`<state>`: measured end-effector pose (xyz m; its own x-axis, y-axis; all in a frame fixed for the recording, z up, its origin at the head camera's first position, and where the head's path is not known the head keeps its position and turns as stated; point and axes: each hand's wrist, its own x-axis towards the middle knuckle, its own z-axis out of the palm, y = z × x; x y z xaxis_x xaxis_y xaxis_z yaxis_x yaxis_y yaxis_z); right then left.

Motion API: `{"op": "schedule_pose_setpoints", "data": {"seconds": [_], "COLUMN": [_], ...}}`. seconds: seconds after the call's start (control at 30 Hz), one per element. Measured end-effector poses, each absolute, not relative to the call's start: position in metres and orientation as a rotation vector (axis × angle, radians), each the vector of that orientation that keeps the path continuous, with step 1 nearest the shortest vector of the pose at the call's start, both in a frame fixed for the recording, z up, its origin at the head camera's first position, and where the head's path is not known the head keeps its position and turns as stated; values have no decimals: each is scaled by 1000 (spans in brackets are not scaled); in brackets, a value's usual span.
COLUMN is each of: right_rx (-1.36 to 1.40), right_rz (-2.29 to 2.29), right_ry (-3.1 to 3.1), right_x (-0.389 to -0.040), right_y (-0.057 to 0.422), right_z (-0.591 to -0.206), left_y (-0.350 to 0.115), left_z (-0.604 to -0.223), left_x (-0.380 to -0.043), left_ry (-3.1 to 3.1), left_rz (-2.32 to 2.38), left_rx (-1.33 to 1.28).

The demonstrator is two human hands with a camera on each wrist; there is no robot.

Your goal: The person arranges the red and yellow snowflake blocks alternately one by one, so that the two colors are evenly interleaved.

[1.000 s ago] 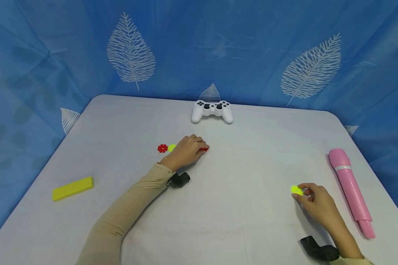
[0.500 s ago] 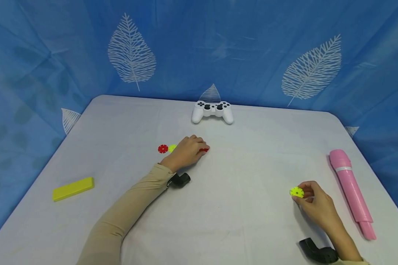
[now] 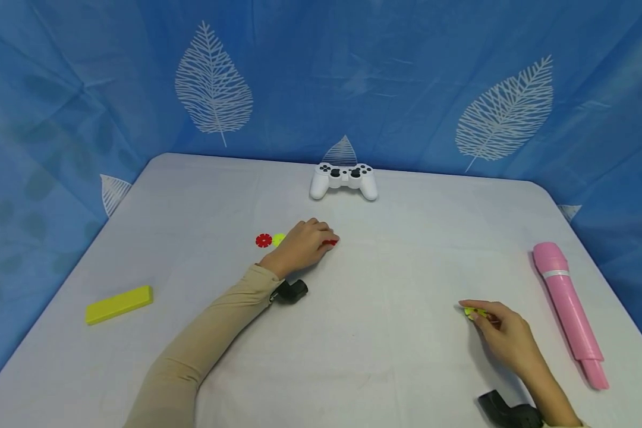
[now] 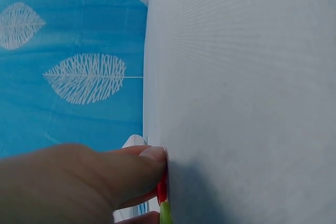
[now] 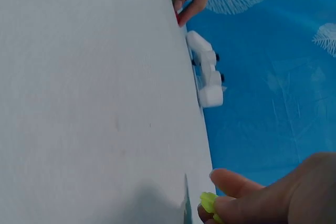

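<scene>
At mid-table in the head view, my left hand [image 3: 299,246] pinches a red notched plastic disc [image 3: 329,242] low over the cloth. To its left lie another red notched disc [image 3: 264,240] and a yellow-green one [image 3: 279,239], the latter partly hidden by the hand. The left wrist view shows the thumb over the held red disc [image 4: 162,190], with a yellow-green disc [image 4: 166,212] right beside it. On the right, my right hand [image 3: 508,333] holds a yellow-green notched disc [image 3: 475,312] between thumb and fingers, raised above its shadow; the fingers cover part of it.
A white game controller [image 3: 343,180] lies at the table's back edge. Beyond my right arm is a pink tube-shaped object [image 3: 567,309], and at the left lies a yellow block [image 3: 119,305]. A blue leaf-patterned curtain [image 3: 396,89] stands behind the white table [image 3: 385,368].
My right hand has shifted slightly left and turned the yellow-green disc, whose face showed half a second ago and is now tilted and partly covered. My left hand stays in place.
</scene>
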<state>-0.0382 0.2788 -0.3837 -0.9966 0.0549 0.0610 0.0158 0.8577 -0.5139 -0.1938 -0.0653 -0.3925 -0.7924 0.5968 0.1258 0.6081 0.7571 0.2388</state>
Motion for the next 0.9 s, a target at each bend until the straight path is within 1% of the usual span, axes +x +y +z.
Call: {"op": "schedule_pose_setpoints", "data": {"seconds": [0.47, 0.73, 0.9], "right_rx": [93, 190, 210], "right_rz": [955, 1032, 1126], "right_ry": [-3001, -2988, -2978], "right_x": [-46, -66, -86], "right_y": [242, 215, 198], "right_z": [-381, -379, -380], "left_y": [-65, -65, -66], "left_z": [-392, -392, -393], "left_x": [-193, -192, -193], "left_ry": [-2895, -2881, -2887], "left_rz": [-426, -430, -432], "left_rx": [-998, -1007, -1007]}}
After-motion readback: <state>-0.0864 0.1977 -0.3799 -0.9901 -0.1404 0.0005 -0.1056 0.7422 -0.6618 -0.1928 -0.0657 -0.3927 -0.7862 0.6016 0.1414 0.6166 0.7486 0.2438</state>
